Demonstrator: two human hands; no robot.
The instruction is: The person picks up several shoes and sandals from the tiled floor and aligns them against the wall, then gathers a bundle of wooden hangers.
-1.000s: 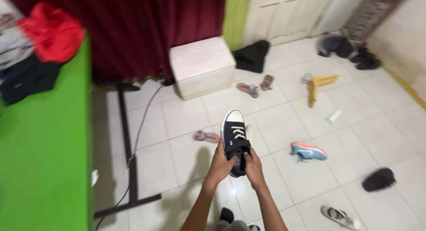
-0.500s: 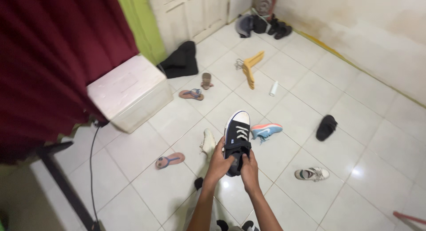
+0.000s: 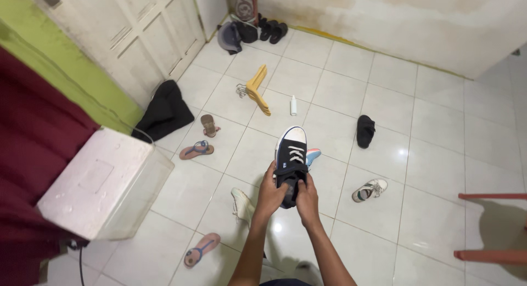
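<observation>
Saw view swing right since 1 s ago; door, wall now in frame. Grip unchanged: L hand [image 3: 270,194] & R hand [image 3: 305,199] fingers closed round sneaker [image 3: 290,157] heel, held above floor [image 3: 384,88], toe fwd.

Black sneaker [image 3: 290,160] – white toe and laces – above white floor tiles [image 3: 428,154].

We hold a black sneaker [image 3: 290,160] with a white toe up over the tiled floor [image 3: 439,154] — our left hand [image 3: 269,194] grips its left side, our right hand [image 3: 306,198] its heel end. Below it lie a blue shoe [image 3: 313,155], a white shoe [image 3: 369,190], a black slipper [image 3: 365,130] and pink sandals [image 3: 201,249] — yellow hangers [image 3: 257,90] farther off.
</observation>
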